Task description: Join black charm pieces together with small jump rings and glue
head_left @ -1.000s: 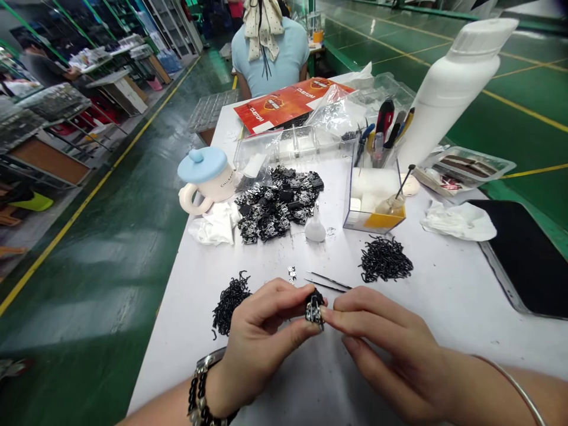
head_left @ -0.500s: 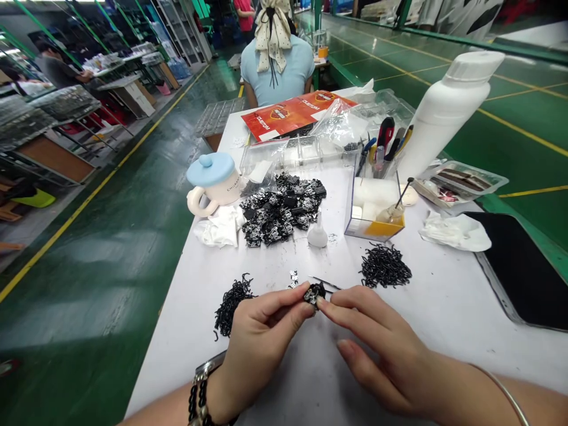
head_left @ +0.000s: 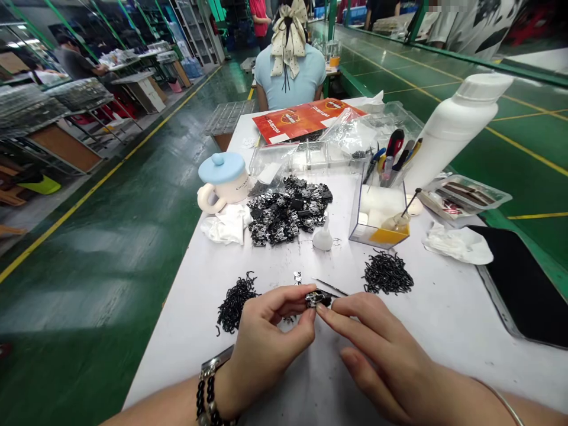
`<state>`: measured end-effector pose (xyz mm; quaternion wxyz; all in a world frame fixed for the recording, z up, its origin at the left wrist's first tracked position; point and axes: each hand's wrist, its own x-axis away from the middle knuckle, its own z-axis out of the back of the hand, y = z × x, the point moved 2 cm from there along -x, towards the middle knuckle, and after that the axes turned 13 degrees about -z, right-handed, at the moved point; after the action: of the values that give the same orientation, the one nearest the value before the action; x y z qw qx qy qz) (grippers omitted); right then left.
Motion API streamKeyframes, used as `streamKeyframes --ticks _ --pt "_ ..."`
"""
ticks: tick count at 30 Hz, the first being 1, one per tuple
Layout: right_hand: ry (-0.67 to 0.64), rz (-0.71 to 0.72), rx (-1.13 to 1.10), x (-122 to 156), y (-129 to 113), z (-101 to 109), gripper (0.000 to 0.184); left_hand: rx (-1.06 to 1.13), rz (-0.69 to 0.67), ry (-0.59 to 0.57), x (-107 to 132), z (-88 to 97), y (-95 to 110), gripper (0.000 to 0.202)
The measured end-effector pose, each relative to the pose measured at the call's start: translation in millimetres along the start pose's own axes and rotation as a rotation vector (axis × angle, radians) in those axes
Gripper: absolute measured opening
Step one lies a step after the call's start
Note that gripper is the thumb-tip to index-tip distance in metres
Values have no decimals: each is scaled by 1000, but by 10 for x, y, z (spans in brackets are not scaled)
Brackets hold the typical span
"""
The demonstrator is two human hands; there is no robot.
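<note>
On the white bench (head_left: pixel 177 349), a knock to the clear acrylic box (head_left: pixel 355 222) at far right could tip the small glass bottle (head_left: pixel 394 223) standing in it beside white foam (head_left: pixel 377 201). Your left hand (head_left: pixel 266 337) and right hand (head_left: pixel 377 349), at the near side, are almost closed, pinching one small black-and-silver metal part (head_left: pixel 318 299) between the fingertips. A fumble could drop it into the loose black wire clips (head_left: pixel 235 302) to the left or onto the fine tweezers (head_left: pixel 331 287) just beyond.

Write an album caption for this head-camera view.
Left hand and right hand pinch a small black-and-silver part above a white workbench.
</note>
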<state>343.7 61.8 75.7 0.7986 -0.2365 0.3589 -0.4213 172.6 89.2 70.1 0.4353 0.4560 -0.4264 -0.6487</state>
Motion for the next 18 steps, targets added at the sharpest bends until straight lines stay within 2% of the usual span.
streamKeyframes --ticks 2,4,6,8,9,10,12,14,15,18 --pt "30 31 19 -26 14 88 35 -27 -21 -5 -1 3 9 28" --pt "169 44 124 -75 80 259 31 -73 -53 2 -1 13 13 27" --pt "466 7 269 -134 208 506 30 -122 -79 11 -4 24 10 26" --pt "830 -54 277 -182 372 770 38 -154 -103 7 -10 25 10 24" --pt "883 -119 241 -222 465 871 45 -168 -121 2 -14 23 15 24" --pt "881 -155 241 -269 544 946 52 -182 -146 -3 -19 19 25 24" --pt "710 -252 334 -381 669 1016 55 -218 -207 -10 -27 9 55 24" --pt "557 -292 463 -472 731 1010 40 -257 -266 -10 -32 3 91 24" --pt "546 -292 515 -501 743 998 30 -270 -289 -9 -33 2 108 25" --pt "693 -261 608 -522 747 975 14 -284 -337 -7 -34 8 142 26"
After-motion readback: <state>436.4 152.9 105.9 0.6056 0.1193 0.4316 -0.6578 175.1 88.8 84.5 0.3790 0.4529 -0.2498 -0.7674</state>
